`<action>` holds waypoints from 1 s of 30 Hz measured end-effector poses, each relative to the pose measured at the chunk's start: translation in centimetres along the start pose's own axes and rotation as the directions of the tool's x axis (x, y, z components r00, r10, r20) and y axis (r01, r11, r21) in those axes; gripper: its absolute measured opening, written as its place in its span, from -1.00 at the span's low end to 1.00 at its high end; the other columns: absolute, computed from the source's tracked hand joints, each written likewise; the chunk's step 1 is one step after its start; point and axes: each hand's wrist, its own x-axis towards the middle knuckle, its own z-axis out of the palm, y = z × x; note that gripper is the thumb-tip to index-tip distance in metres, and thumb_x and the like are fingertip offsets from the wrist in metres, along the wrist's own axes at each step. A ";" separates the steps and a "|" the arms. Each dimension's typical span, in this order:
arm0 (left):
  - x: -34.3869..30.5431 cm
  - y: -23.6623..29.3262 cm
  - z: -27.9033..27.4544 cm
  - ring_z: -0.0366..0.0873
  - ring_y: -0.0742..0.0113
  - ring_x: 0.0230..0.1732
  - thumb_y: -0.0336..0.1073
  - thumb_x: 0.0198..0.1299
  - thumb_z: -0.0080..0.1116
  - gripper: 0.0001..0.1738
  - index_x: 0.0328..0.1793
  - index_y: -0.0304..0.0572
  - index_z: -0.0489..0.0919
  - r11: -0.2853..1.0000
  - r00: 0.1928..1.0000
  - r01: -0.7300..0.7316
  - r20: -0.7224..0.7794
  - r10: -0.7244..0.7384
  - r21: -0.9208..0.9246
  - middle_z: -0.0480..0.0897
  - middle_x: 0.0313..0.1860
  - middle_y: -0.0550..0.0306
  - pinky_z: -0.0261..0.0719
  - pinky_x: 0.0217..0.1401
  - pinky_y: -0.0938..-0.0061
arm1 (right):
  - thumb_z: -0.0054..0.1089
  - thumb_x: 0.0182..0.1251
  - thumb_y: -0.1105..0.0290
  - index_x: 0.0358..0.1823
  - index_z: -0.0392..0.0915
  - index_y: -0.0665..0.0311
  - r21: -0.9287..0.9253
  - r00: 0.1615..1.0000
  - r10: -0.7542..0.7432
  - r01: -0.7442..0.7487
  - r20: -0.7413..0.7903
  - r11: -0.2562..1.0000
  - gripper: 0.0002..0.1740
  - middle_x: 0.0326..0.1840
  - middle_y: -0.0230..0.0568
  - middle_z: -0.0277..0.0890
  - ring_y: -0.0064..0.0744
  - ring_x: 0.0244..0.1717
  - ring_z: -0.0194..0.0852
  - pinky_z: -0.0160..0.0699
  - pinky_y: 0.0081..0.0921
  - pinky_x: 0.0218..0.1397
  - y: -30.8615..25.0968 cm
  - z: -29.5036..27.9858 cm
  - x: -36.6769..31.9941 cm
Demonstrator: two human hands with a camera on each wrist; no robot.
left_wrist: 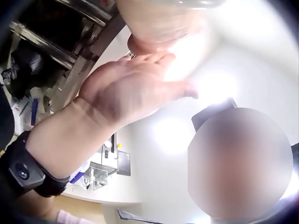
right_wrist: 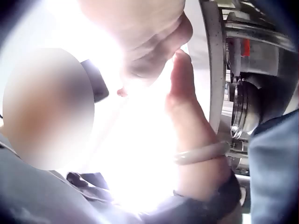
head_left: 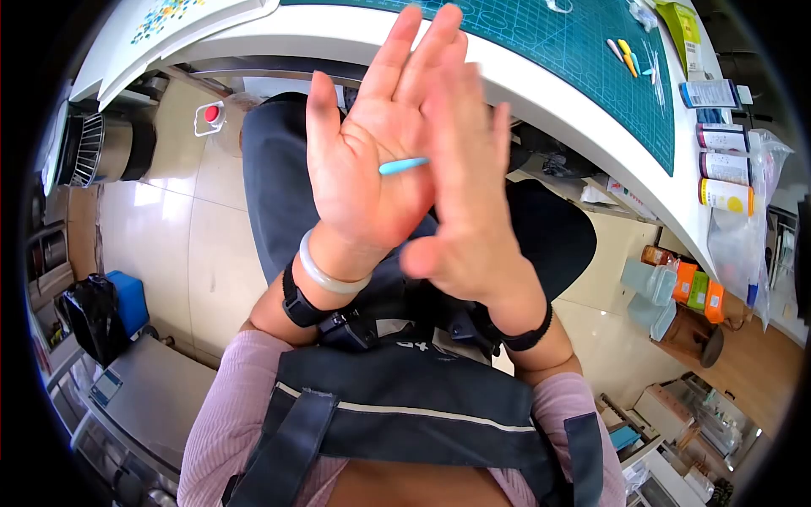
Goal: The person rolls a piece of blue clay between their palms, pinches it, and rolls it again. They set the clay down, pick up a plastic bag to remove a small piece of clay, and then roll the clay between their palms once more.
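Observation:
In the head view the left hand (head_left: 367, 160) is palm up above the lap, its fingers straight. A thin light-blue piece (head_left: 404, 166) lies across that palm, its right end hidden behind the right hand (head_left: 465, 177). The right hand is turned on edge with extended, blurred fingers, over the right side of the left palm. In the left wrist view the right hand (left_wrist: 126, 91) reaches in under the left hand (left_wrist: 161, 23). Glare washes out much of the right wrist view, where the left hand (right_wrist: 182, 84) shows beside the right hand (right_wrist: 145, 37); the blue piece cannot be made out there.
A green cutting mat (head_left: 541, 51) covers the white table (head_left: 591, 106) ahead, with small coloured pieces (head_left: 626, 55) on it. Bottles (head_left: 724, 166) line the table's right edge. A paper-like white tray (head_left: 211, 29) with coloured bits stands at the upper left.

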 end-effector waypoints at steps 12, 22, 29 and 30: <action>0.1 0.4 -1.4 -0.07 0.21 0.50 0.22 0.30 -0.68 -0.21 0.49 -0.15 -0.01 0.996 0.999 -0.001 0.046 0.005 -0.088 -0.03 0.51 0.04 -0.14 0.50 0.18 | -0.17 -0.03 -0.44 0.32 0.15 0.42 -0.239 0.993 0.004 0.024 0.115 0.971 0.11 0.43 0.07 0.00 0.01 0.45 -0.08 -0.31 0.26 0.33 -1.9 1.0 -2.7; 0.2 0.4 -1.7 0.01 0.22 0.48 0.25 0.29 -0.70 -0.20 0.48 -0.11 0.02 0.993 0.998 -0.063 0.026 0.065 -0.100 0.05 0.49 0.07 0.00 0.46 0.20 | 0.02 -0.06 -0.34 0.35 0.10 0.41 -0.131 0.997 0.013 -0.002 0.083 0.991 0.10 0.43 0.07 0.00 -0.04 0.45 -0.06 -0.24 0.15 0.37 -2.7 1.6 -3.0; -0.5 -1.0 0.1 0.03 0.24 0.47 0.25 0.29 -0.69 -0.20 0.48 -0.12 0.03 0.995 0.995 0.097 -0.019 -0.097 0.009 0.07 0.49 0.08 0.05 0.44 0.24 | -0.32 0.02 -0.53 0.38 0.02 0.46 -0.230 0.998 -0.059 0.055 -0.011 0.972 0.20 0.46 0.16 -0.13 0.10 0.48 -0.22 -0.35 0.19 0.37 -0.7 -1.0 -0.1; -0.5 -0.8 -0.1 0.03 0.24 0.47 0.25 0.29 -0.69 -0.20 0.48 -0.12 0.04 0.995 0.995 0.097 -0.011 -0.097 0.003 0.07 0.48 0.09 0.05 0.44 0.25 | -0.31 0.02 -0.52 0.37 0.03 0.45 -0.260 1.000 -0.002 0.004 0.009 0.966 0.19 0.46 0.16 -0.12 0.11 0.48 -0.22 -0.35 0.19 0.38 -1.6 -0.8 -0.2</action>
